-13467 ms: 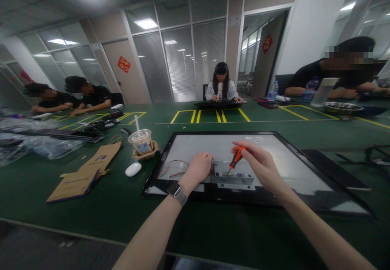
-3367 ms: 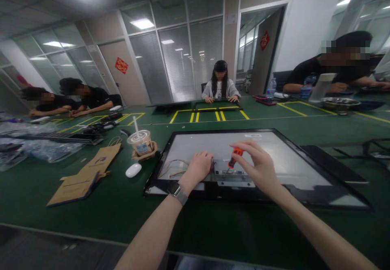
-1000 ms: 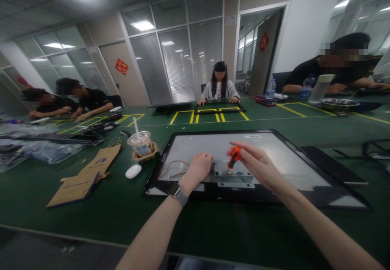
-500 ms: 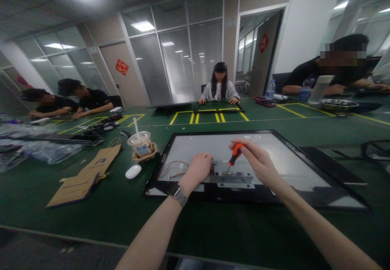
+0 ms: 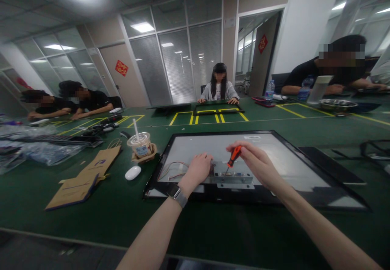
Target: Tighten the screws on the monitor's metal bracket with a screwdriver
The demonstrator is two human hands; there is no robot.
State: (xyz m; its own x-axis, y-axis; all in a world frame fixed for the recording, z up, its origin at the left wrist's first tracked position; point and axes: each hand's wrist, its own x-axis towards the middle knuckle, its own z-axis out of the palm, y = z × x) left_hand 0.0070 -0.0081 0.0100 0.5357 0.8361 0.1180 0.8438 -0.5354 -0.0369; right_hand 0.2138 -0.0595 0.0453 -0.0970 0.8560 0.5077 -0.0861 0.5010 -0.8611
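A large monitor panel lies back-up on the green table, black frame around a grey metal back. Near its front edge sits a small metal bracket with thin coloured wires running off to its left. My left hand, fingers curled, presses on the panel against the bracket's left end. My right hand pinches a small orange-handled screwdriver, its tip pointing down onto the bracket.
A lidded drink cup with a straw, a white mouse and brown cardboard lie to the left. Other people sit across and at both sides with black frames. A dark flat panel lies to the right.
My right hand has shifted slightly on the screwdriver handle while the tip stays on the bracket. My left hand has stayed put on the panel.
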